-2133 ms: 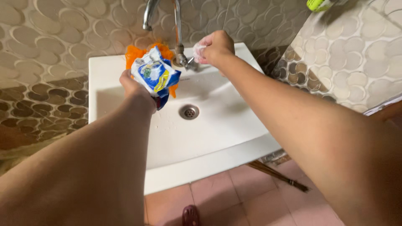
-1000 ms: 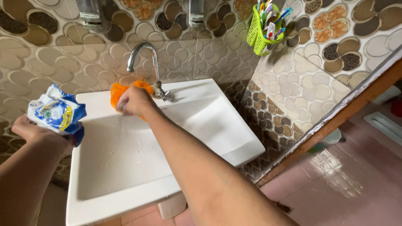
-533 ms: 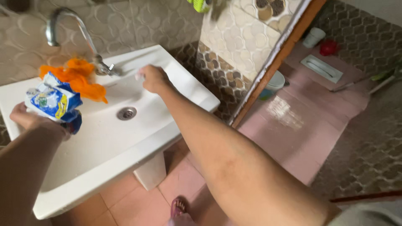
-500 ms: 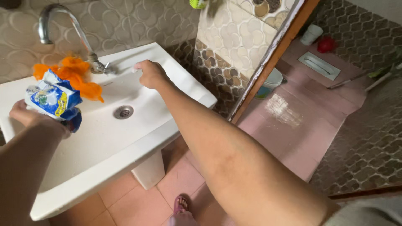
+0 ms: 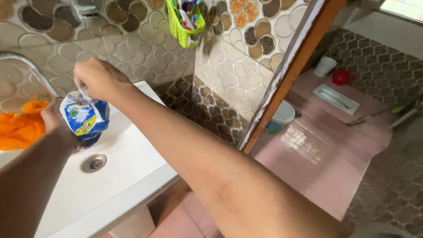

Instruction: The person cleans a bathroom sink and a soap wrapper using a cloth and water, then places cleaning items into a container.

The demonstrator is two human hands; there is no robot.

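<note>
1. Here, the left hand [image 5: 55, 121] held a crumpled blue and white packet [image 5: 84, 118] above the white sink [image 5: 132, 154], its grip wrapped shut around the packet's side.
2. The right hand [image 5: 99, 79] sat at the packet's top, fingers pinched closed on the torn upper edge.
3. An orange cloth [image 5: 17, 130] lay on the sink's rim by the tap [image 5: 31, 70], just beside the left hand.
4. The drain [image 5: 94, 163] showed below the packet.
5. A green basket [image 5: 185, 22] hung on the tiled wall.
</note>
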